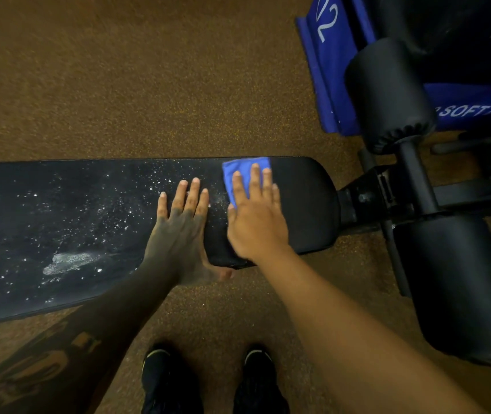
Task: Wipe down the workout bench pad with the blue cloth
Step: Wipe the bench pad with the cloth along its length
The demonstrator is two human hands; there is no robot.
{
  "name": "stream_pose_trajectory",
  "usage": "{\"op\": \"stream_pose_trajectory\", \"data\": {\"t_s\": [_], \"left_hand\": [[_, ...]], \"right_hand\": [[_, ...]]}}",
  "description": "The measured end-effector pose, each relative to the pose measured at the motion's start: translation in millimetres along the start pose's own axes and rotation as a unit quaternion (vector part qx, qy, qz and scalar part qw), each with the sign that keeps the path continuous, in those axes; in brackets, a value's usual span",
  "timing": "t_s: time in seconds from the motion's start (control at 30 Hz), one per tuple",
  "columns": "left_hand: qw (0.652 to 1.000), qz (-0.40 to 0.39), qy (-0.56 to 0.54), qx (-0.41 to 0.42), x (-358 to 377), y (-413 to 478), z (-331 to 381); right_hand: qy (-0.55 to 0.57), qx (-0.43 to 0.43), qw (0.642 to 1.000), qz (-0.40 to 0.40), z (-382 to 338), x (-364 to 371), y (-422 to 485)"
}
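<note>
A brown speckled floor (118,70) is filling most of the view, seen from above. A long black bench pad (59,219) is stretching across it from the left edge to right of centre, dotted with white droplets and one larger wet smear near its front edge. Right of both hands, the pad is joining a black metal frame (387,198) with two thick black foam rollers (387,94), one beyond the frame and one nearer the viewer. A blue padded box (336,70) with white lettering is sitting behind the far roller.

The right hand (256,222) is lying flat, palm down, near the pad's rounded right end, its grip open with fingers spread and pressing on a blue cloth (244,174). The cloth is lying on the pad under those fingertips, reaching to the pad's far edge. Just beside it on the left, the left hand (181,228) is resting flat on the pad, its grip also open and holding nothing, thumb hanging over the near edge. Below the hands, two black shoes (172,380) are standing on the floor.
</note>
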State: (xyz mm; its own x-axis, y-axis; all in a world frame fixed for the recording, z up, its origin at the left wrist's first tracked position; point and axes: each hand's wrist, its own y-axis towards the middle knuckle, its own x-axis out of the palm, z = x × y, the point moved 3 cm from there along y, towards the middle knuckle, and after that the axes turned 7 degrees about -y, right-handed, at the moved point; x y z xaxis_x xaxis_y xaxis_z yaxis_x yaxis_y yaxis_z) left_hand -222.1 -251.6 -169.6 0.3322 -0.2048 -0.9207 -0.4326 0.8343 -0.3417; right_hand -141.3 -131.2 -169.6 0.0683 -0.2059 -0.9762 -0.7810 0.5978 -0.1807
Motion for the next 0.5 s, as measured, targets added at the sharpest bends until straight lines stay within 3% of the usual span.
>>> {"op": "stream_pose_trajectory", "data": {"t_s": [0.13, 0.37, 0.5], "left_hand": [[1.0, 0.008, -0.003, 0.005, 0, -5, -7], [1.0, 0.0, 0.009, 0.004, 0, -5, -9], [1.0, 0.001, 0.009, 0.002, -1, -7, -9]], "right_hand": [[-0.021, -0.058, 0.998, -0.015, 4, 3, -38], [0.027, 0.073, 0.997, -0.001, 17, -10, 27], [0.027, 0.013, 0.999, -0.014, -12, -5, 24]]}}
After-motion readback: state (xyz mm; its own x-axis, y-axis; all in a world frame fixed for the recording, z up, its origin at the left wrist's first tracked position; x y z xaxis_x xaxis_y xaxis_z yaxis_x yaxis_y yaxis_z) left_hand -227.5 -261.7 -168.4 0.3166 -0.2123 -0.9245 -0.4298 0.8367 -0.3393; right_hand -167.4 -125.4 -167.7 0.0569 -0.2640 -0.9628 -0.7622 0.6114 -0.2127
